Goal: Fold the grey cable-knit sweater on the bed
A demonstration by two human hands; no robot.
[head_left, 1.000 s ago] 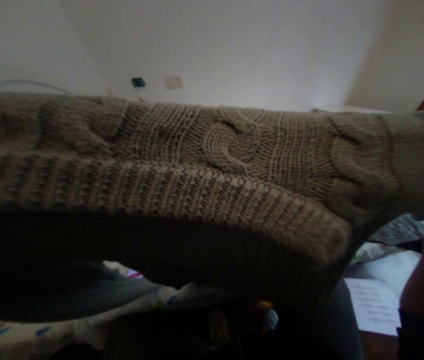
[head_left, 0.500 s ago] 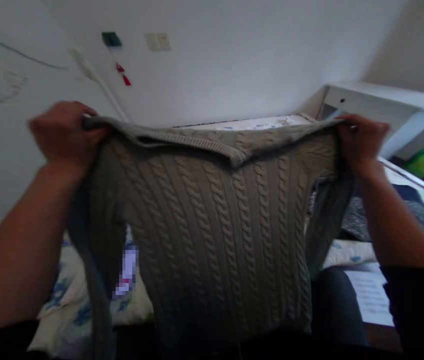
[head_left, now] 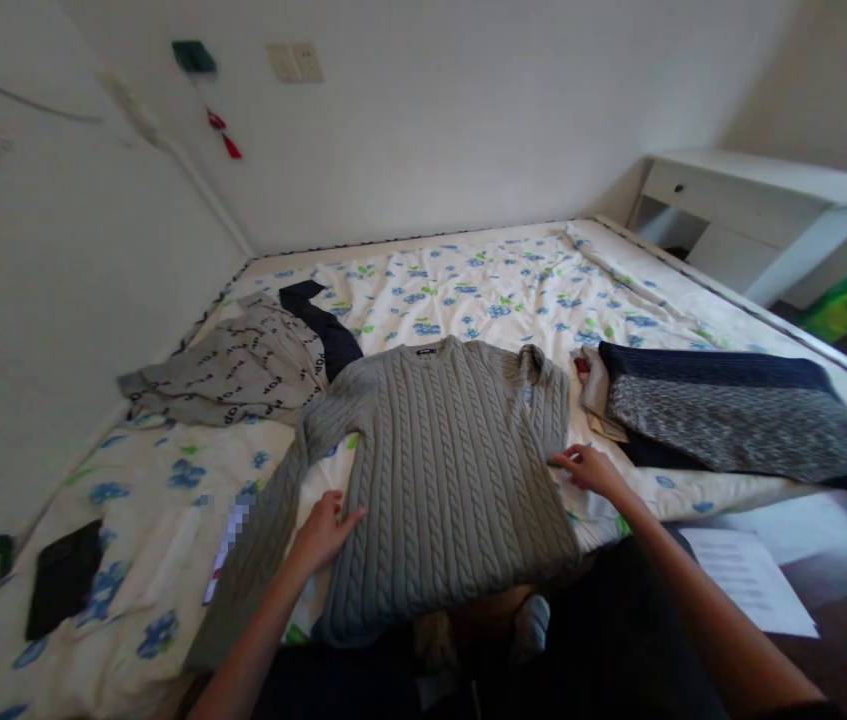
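Note:
A grey cable-knit sweater point(head_left: 453, 470) lies spread on the bed, its neckline toward the wall and its hem near my knees. Its left-side sleeve stretches down toward the bed's front edge, while the right-side sleeve is folded over beside the body. My left hand point(head_left: 327, 530) is open, fingers apart, at the sweater's left side edge near the hem. On the other side, my right hand point(head_left: 589, 470) pinches the end of the folded sleeve between thumb and fingers.
A floral bedsheet point(head_left: 423, 290) covers the bed. Patterned grey clothing point(head_left: 243, 365) lies at left, folded dark knitwear point(head_left: 730, 410) at right. A black flat object point(head_left: 67, 580) sits at front left, a printed paper point(head_left: 749, 580) at front right. A white desk point(head_left: 753, 200) stands beyond.
The sweater, held up by its shoulders in both hands before, now lies on the bed. My left hand has let go and moved down; my right hand has moved to the sleeve end.

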